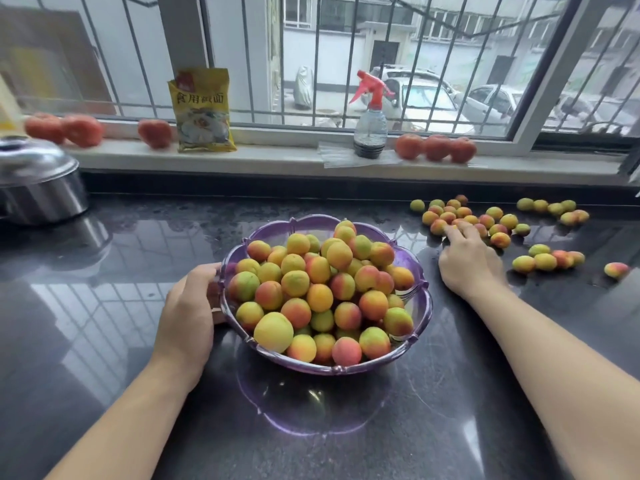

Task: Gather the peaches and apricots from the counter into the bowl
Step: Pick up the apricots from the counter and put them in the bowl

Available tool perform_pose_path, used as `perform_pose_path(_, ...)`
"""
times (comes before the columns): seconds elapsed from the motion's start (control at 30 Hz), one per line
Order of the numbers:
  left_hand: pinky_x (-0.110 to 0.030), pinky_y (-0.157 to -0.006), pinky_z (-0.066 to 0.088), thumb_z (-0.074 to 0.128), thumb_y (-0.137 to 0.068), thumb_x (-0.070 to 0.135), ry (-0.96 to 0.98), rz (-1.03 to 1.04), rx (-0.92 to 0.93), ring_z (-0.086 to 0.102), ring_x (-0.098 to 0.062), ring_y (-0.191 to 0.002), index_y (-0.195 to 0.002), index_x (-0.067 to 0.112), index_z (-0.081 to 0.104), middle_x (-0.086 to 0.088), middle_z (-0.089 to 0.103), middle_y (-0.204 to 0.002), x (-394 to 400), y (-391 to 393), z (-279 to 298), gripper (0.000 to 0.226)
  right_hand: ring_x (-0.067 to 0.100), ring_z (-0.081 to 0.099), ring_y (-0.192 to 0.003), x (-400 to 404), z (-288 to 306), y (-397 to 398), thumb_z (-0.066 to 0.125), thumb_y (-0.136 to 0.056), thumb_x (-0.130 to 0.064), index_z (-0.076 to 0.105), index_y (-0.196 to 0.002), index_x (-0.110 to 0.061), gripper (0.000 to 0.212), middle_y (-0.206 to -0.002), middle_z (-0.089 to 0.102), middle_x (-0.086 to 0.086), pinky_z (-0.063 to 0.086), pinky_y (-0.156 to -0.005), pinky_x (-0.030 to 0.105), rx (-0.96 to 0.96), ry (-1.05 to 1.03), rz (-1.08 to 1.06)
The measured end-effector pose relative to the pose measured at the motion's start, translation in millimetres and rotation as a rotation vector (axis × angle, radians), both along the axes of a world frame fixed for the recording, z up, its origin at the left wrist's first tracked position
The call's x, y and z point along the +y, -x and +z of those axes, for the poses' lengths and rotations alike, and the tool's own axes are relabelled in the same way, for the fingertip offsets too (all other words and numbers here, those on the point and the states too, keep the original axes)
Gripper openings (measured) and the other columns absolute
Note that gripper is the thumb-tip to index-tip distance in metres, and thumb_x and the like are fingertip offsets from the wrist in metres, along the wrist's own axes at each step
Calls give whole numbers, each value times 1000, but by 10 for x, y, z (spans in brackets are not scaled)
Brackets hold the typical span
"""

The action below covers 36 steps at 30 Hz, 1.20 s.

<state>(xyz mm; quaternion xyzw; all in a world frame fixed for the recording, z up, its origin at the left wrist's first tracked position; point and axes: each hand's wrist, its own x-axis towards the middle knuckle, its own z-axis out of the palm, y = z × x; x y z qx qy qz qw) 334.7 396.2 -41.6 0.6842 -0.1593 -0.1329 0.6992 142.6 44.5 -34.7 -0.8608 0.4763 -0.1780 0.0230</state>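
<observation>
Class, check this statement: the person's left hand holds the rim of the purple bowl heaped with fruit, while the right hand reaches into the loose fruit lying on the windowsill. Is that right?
Not quite. The left hand does hold the rim of the purple bowl, but the loose fruit that the right hand reaches into lies on the dark counter, not on the windowsill. The head view shows this.

See-through purple bowl [412, 271] heaped with yellow-orange fruit [322, 292] blushed red and green, on a glossy black speckled worktop [138, 258], plus red tomatoes [435, 147], a yellow packet [202, 110] and a red-topped clear spray bottle [370, 116] on the white windowsill [277, 159].
</observation>
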Motion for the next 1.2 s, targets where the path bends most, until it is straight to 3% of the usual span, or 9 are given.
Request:
perform_pose_path(0.07, -48, -78, 60, 49, -90, 44, -10, 13, 12, 76, -32, -91, -92, 14, 80, -16, 80, -97, -33, -3, -2, 43, 42, 50, -132, -71, 9, -83, 46, -99, -24, 46, -148, -24, 49, -162, 32, 4, 46, -102, 52, 15, 28, 37)
perform_pose_path(0.13, -65, -94, 56, 50, -81, 53, -39, 22, -25, 72, -42, -103, -92, 15, 77, -17, 78, -100, -65, 4, -20, 48, 42, 51, -130, -115, 20, -155, 46, -100, -24, 48, -147, -21, 47, -161, 34, 5, 47, -101, 51, 26, 48, 70)
perform_pose_path(0.3, -72, -101, 48, 49, -84, 51, 7, 14, -47, 68, -44, -110, -93, 18, 77, -15, 77, -102, -94, 9, -42, 45, 44, 50, -128, -201, 28, -239, 44, -102, -30, 47, -148, -25, 46, -158, 35, 10, 45, -102, 50, 96, 29, 65)
perform_pose_path(0.5, -72, -101, 47, 50, -83, 50, 40, 5, -58, 65, -48, -111, -95, 10, 75, -21, 75, -104, -99, -7, -62, 48, 47, 51, -119, -213, 40, -271, 40, -104, -36, 46, -146, -32, 43, -147, 35, 15, 46, -96, 49, 143, 13, 21)
perform_pose_path(0.67, -72, -98, 49, 49, -85, 45, 38, 7, -60, 65, -47, -109, -88, 16, 74, -18, 75, -99, -89, -2, -61, 39, 43, 56, -100, -176, -5, -260, 47, -101, -21, 53, -122, -17, 22, -129, 43, 19, 39, -73, 39, 15, 89, -2)
perform_pose_path(1.1, -72, -100, 49, 51, -76, 52, 32, -1, -27, 66, -46, -109, -89, 18, 75, -17, 76, -99, -86, -9, -61, 43, 41, 59, -99, -204, -57, -262, 51, -104, -17, 58, -119, -13, 17, -120, 58, 19, 37, -72, 34, -139, 159, 58)
perform_pose_path(1.2, -63, -98, 55, 48, -83, 40, 52, -44, -32, 71, -38, -107, -94, 23, 80, -8, 79, -99, -71, 43, -10, 37, 39, 57, -96, -109, -48, -241, 47, -106, -21, 58, -117, -11, 18, -116, 55, 18, 37, -72, 35, -243, 147, 167)
